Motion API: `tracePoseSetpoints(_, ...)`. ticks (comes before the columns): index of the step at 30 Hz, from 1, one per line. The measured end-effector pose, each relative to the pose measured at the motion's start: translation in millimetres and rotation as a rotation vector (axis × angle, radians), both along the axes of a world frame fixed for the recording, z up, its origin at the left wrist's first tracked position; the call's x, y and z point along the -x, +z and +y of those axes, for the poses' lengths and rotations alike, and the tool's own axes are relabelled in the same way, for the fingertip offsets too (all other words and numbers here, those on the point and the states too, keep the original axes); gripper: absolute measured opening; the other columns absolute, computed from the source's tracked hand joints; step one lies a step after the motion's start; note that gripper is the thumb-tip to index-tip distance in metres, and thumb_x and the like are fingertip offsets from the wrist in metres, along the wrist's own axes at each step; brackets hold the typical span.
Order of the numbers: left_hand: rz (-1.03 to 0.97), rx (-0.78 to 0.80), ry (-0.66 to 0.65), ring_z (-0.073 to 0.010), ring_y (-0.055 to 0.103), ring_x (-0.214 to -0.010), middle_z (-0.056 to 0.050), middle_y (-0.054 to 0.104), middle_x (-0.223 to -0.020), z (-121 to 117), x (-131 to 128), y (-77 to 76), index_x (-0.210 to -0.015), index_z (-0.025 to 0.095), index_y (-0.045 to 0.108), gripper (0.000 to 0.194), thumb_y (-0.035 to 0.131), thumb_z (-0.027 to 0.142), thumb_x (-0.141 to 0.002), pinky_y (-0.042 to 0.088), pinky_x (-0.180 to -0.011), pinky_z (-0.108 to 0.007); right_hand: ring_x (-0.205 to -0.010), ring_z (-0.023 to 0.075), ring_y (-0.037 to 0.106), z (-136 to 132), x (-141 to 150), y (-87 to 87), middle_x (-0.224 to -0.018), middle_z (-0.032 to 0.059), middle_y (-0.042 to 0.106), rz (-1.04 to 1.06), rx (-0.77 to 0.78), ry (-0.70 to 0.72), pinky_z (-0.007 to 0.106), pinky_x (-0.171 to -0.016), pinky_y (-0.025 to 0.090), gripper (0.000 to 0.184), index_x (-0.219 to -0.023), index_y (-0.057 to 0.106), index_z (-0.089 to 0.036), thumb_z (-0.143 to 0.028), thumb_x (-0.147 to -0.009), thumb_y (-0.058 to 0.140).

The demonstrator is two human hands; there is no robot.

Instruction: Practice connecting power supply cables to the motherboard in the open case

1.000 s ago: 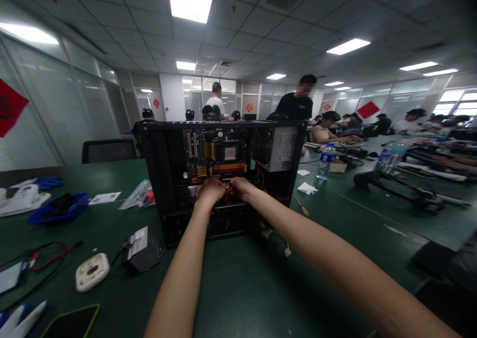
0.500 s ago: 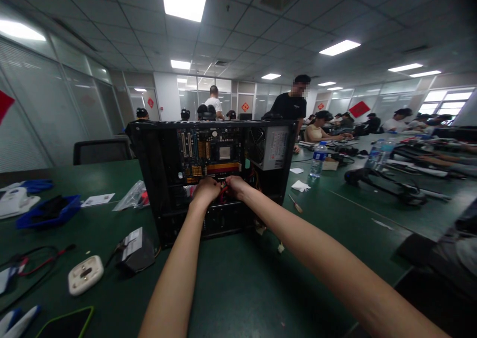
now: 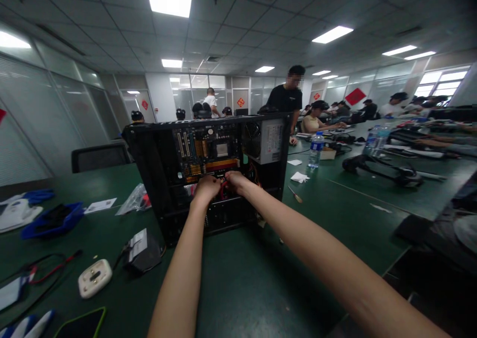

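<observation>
An open black computer case (image 3: 149, 179) stands upright on the green table in front of me, its inside facing me. My left hand (image 3: 206, 189) and my right hand (image 3: 237, 181) are both inside its lower part, fingers pinched close together. A red cable (image 3: 223, 191) shows between them, apparently held at both sets of fingertips; its ends are hidden. Just above the hands is the motherboard (image 3: 208, 149), with a red and yellow memory slot area along its lower edge. The grey power supply (image 3: 271, 141) with its fan sits at the upper right of the case.
Left on the table (image 3: 238, 288) are a blue tray (image 3: 55, 223), a black boxy part (image 3: 141, 253), a white oval piece (image 3: 95, 278) and a green-edged phone (image 3: 82, 325). To the right are a brush (image 3: 295, 195), crumpled tissue (image 3: 300, 177) and a water bottle (image 3: 316, 150). Other people sit beyond.
My view has shifted slightly, so the scene sits further left and the case looks slightly tilted. Both hands stay at the red cable, with only small finger movement.
</observation>
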State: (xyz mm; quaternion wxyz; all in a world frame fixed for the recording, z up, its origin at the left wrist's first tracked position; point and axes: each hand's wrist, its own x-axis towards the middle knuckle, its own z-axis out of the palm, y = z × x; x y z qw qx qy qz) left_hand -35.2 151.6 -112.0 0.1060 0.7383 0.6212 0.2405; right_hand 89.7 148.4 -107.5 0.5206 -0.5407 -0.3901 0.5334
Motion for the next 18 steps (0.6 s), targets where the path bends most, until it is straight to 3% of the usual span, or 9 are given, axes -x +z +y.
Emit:
tracePoseSetpoints(10, 0.042, -0.005, -0.004, -0.0250, 0.071, -0.088, -0.015, 0.077, -0.093, -4.5, -3.0, 5.3, -0.088, 0.018, 0.079, 0.036, 0.051, 0.040, -0.091, 0.046, -0.070, -0.027, -0.037, 0.0070, 0.043, 2.7, 0.7, -0.6, -0.049, -0.0060, 0.046, 0.008, -0.005, -0.041, 0.019, -0.042, 0.039, 0.028, -0.072, 0.051, -0.017, 0.007, -0.083, 0.042)
tracePoseSetpoints(14, 0.043, -0.003, 0.003, -0.0244, 0.071, -0.092, -0.015, 0.077, -0.098, -3.9, -3.9, 6.0, -0.092, 0.018, 0.079, 0.036, 0.052, 0.041, -0.091, 0.047, -0.072, -0.027, -0.037, 0.0077, 0.046, 6.4, 0.7, -4.2, -0.051, -0.0079, 0.047, 0.007, -0.002, -0.111, 0.019, -0.043, 0.042, 0.024, -0.085, 0.052, -0.018, 0.006, -0.085, 0.048)
tracePoseSetpoints(18, 0.021, 0.005, 0.000, -0.0241, 0.071, -0.092, -0.016, 0.077, -0.100, -2.7, -3.7, 4.5, -0.094, 0.017, 0.078, 0.034, 0.052, 0.039, -0.092, 0.047, -0.073, -0.027, -0.039, 0.0080, 0.050, 9.2, -0.6, -6.7, -0.052, -0.0049, 0.052, 0.018, 0.033, -0.123, 0.018, -0.042, 0.046, 0.018, -0.082, 0.053, -0.015, 0.002, -0.086, 0.057)
